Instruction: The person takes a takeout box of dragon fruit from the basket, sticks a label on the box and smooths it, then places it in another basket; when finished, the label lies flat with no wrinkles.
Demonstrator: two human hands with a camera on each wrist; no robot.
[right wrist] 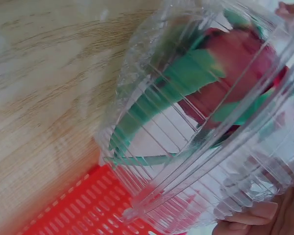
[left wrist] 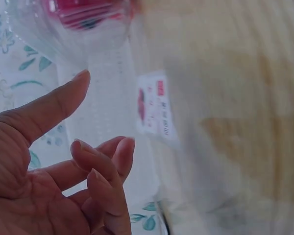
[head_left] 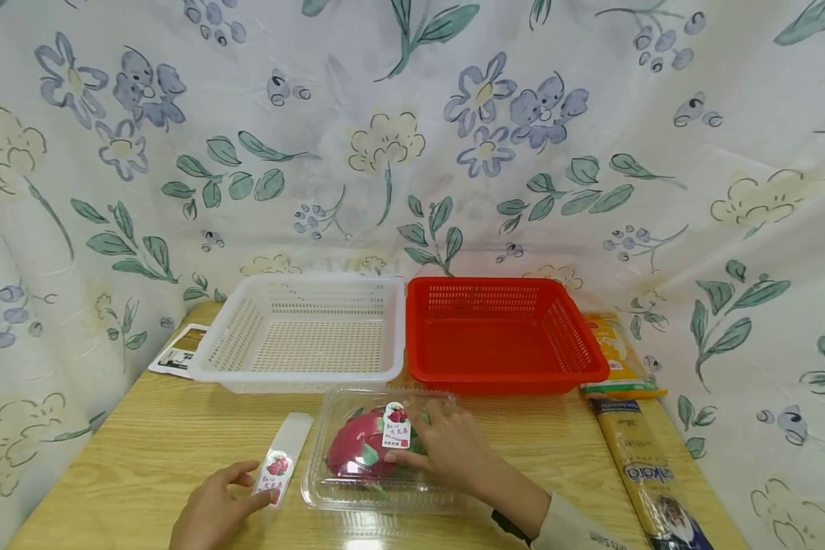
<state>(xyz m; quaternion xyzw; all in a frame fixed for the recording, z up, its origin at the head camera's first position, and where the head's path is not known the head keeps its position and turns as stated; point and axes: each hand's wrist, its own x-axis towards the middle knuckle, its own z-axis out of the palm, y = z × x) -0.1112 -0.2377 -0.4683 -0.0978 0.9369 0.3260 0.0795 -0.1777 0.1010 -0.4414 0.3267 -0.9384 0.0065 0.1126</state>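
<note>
The clear plastic box (head_left: pixel 347 496), with pink fruit (head_left: pixel 352 449) and green leaves showing through it, sits on the counter (head_left: pixel 137 466) just in front of the white basket (head_left: pixel 302 376) and the red basket (head_left: pixel 509 378). Its lid looks closed, though the head view does not show the whole seam.

The right hand (head_left: pixel 457 447) lies over the right part of the box, thumb and fingers set apart around a small printed label (head_left: pixel 396 431) on the lid. Its fingers touch the plastic — whether they press the label flat or pinch its edge, I cannot tell. The left hand (head_left: pixel 218 503) has thumb and fingers parted beside a white strip (head_left: pixel 292 435); in the left wrist view nothing shows between them, although the thumb overlaps the strip's near end in the head view.

As far as the pictures show, the fruit is already inside the box and one label is in place, or nearly so, at about the middle of the lid. A second, matching label (head_left: pixel 277 466) remains on the near end of the strip, whose far end is plain white. The box itself stands outside both baskets — labelling looks well along, probably at its pressing-down stage.
</note>
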